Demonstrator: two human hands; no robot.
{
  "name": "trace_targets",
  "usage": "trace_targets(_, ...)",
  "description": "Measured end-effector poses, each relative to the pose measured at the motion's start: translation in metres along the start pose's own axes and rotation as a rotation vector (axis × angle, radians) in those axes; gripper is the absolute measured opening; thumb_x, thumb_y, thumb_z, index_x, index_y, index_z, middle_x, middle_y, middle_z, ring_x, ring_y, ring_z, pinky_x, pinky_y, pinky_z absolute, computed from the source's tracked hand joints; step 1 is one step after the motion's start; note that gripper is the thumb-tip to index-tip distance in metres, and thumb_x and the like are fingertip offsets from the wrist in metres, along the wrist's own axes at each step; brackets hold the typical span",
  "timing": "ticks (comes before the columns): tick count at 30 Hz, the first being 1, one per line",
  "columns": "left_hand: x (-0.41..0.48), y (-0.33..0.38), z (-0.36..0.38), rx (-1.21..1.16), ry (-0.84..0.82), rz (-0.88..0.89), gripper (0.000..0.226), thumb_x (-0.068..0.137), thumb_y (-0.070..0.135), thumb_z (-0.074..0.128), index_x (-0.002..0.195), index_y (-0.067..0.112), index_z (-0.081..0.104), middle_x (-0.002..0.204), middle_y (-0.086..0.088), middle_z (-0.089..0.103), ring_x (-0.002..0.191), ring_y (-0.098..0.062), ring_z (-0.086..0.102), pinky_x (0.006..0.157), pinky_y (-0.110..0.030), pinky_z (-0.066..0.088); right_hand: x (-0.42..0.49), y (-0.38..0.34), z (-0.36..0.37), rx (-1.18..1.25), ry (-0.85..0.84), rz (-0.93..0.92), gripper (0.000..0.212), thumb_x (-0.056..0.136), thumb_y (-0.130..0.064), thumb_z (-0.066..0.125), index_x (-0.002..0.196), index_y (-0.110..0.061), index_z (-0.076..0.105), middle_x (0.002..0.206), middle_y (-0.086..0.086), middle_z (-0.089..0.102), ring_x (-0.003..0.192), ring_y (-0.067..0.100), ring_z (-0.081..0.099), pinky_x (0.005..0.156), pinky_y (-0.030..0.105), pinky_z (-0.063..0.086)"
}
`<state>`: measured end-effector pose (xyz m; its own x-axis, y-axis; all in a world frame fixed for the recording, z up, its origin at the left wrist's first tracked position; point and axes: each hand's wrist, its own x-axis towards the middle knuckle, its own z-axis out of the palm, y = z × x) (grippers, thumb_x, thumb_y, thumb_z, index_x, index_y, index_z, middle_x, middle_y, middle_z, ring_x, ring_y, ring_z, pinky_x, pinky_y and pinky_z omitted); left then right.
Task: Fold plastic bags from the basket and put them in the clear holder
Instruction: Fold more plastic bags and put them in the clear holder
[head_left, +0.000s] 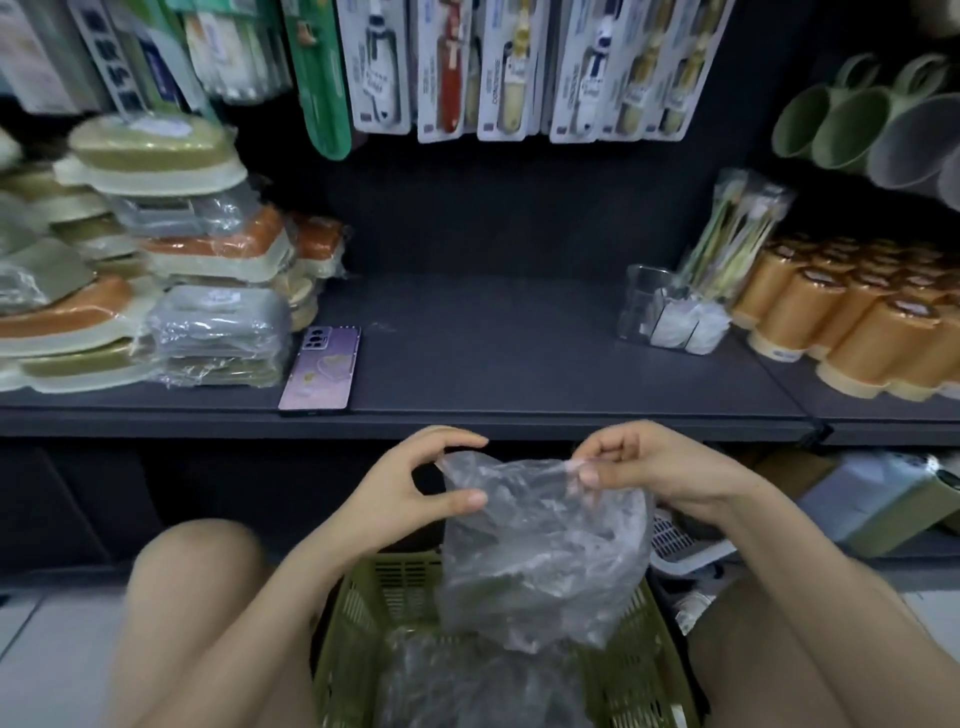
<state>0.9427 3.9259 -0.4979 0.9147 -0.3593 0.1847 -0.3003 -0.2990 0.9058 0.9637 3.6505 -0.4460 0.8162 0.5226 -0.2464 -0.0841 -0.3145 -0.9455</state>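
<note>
A crumpled clear plastic bag (540, 551) hangs above the green basket (353, 644), which sits between my knees with more clear bags inside. My right hand (639, 473) pinches the bag's top right edge. My left hand (415, 483) curls at the top left edge, thumb and fingers forming a ring near the plastic; whether they touch it is unclear. The clear holder (660, 306) stands on the dark shelf at the right, with folded white bags in it.
A purple phone (319, 369) lies on the dark shelf (493, 353). Stacks of wrapped sponges (156, 270) fill the left side, orange cups (852, 317) the right. Packaged goods hang above. A white basket (680, 545) sits below the shelf on the right.
</note>
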Motion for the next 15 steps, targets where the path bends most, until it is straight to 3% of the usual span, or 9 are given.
trace_targets(3,0.013,0.013,0.000,-0.044,0.066,0.062,0.028,0.069,0.050,0.071,0.092,0.034,0.072,0.104,0.014,0.068,0.104,-0.005,0.063,0.093,-0.019,0.045,0.005,-0.011,-0.012,0.046,0.021,-0.039,0.017,0.076,-0.010,0.066,0.087,0.002,0.067,0.070,0.004,0.070,0.066,0.011,0.065,0.071,0.017,0.049)
trace_targets(5,0.022,0.022,0.000,-0.053,0.081,0.081,0.025,0.068,0.047,0.071,0.081,0.026,0.075,0.098,0.010,0.070,0.097,-0.008,0.065,0.088,-0.020,0.048,0.008,-0.017,-0.019,0.132,0.040,-0.049,0.012,0.078,-0.008,0.064,0.084,0.002,0.065,0.066,0.003,0.068,0.062,0.010,0.064,0.066,0.017,0.050)
trace_targets(9,0.034,0.036,-0.003,-0.045,0.046,0.089,0.026,0.065,0.042,0.077,0.087,0.028,0.074,0.097,0.009,0.070,0.095,-0.009,0.066,0.086,-0.020,0.050,0.011,-0.024,-0.033,0.253,0.088,-0.070,0.013,0.078,-0.010,0.065,0.082,0.002,0.065,0.064,0.003,0.066,0.058,0.010,0.062,0.062,0.020,0.051)
trace_targets(13,0.048,0.046,-0.002,0.033,0.170,0.094,0.023,0.078,0.018,0.079,0.078,0.040,0.072,0.079,0.017,0.070,0.076,0.002,0.063,0.075,-0.013,0.046,0.008,-0.025,-0.045,0.268,0.163,-0.033,0.048,0.058,-0.040,0.089,0.093,-0.010,0.074,0.091,0.010,0.073,0.082,0.018,0.069,0.074,0.027,0.053)
trace_targets(15,0.055,0.051,-0.003,0.054,0.257,0.087,0.028,0.082,0.013,0.073,0.072,0.038,0.071,0.075,0.017,0.069,0.072,0.003,0.060,0.071,-0.013,0.045,0.002,-0.028,-0.049,0.171,0.297,-0.025,0.051,0.069,-0.052,0.074,0.108,-0.020,0.070,0.110,0.006,0.071,0.099,0.019,0.067,0.081,0.032,0.049)
